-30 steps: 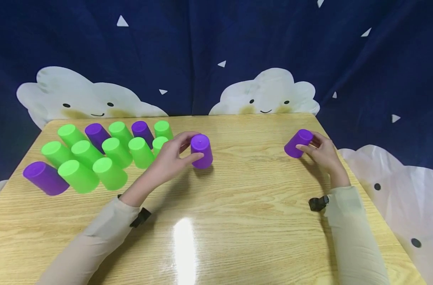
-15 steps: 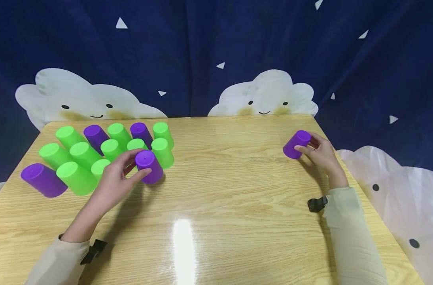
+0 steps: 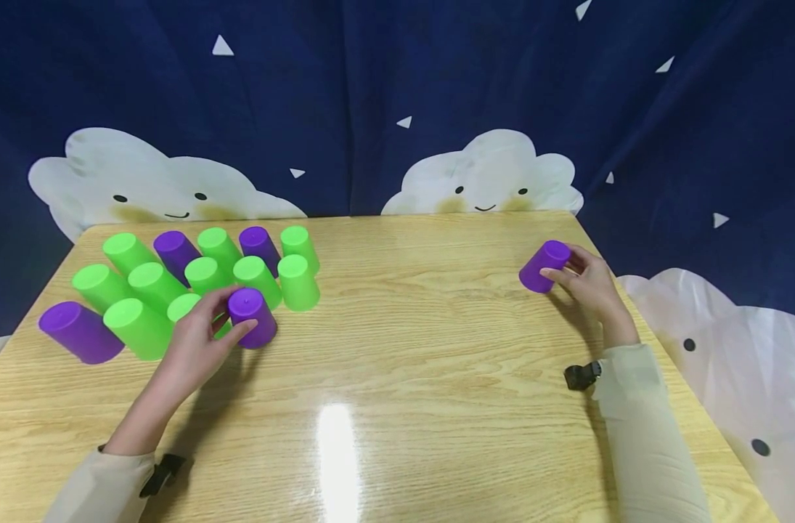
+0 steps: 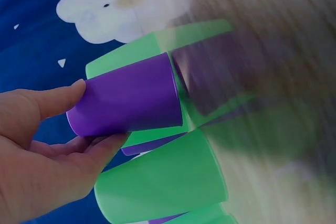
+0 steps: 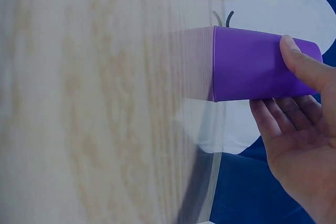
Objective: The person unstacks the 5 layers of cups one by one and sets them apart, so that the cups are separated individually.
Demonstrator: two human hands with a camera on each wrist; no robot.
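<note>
My left hand [image 3: 197, 347] grips an upside-down purple cup [image 3: 256, 324], thumb on one side and fingers on the other. That cup is at the right end of the front row in the group on the left. In the left wrist view its rim meets the tabletop, close beside a green cup [image 4: 163, 182]. Behind my fingers, a front-row green cup [image 3: 183, 308] is partly hidden. Far to the right, my right hand [image 3: 592, 289] holds another upside-down purple cup [image 3: 542, 267]. Its rim is against the wood in the right wrist view [image 5: 257, 66].
Several green cups, such as this back corner one [image 3: 128, 250], and three more purple cups, one at the front left [image 3: 83, 334], stand upside down in rows. The wooden table [image 3: 404, 363] ends at a dark blue curtain [image 3: 371, 94] with cloud shapes.
My left hand has carried its purple cup from mid-table leftward and nearer, to the front row of the group. The right hand and its cup have stayed put.
</note>
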